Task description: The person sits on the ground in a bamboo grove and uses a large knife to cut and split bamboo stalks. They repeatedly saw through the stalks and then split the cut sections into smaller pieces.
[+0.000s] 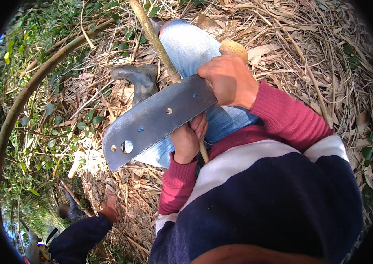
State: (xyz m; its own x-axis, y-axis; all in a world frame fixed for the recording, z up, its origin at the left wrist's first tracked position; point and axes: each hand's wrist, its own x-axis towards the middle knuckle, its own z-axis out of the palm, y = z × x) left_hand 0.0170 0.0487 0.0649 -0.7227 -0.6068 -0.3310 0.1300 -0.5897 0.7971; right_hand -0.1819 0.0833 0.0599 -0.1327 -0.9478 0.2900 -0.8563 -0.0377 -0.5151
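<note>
Dry leaf litter (292, 57) is lying all around. Dark cleaver (155, 119)'s jutting left of the right hand (230, 81), whose fingers are clenching its wooden handle (235, 49); probably hefty, stiff, best held there. Left hand (187, 140)'s clasping a stick (162, 50) under the cleaver.

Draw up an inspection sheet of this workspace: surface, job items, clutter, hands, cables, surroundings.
Surface: dry leaf litter over the ground.
Job items: dark blade, broad and pierced with several holes, crosses in front of a long stick; contact between them cannot be confirmed.
Clutter: loose dry stalks among the leaves; a long curved stem at far left.
Hands: right hand closed at the blade's handle end; left hand, partly hidden below the blade, closed around the stick.
Cables: nothing seen.
Surroundings: green plants at left; dark boot beyond the blade; co-worker's hand at lower left.
</note>
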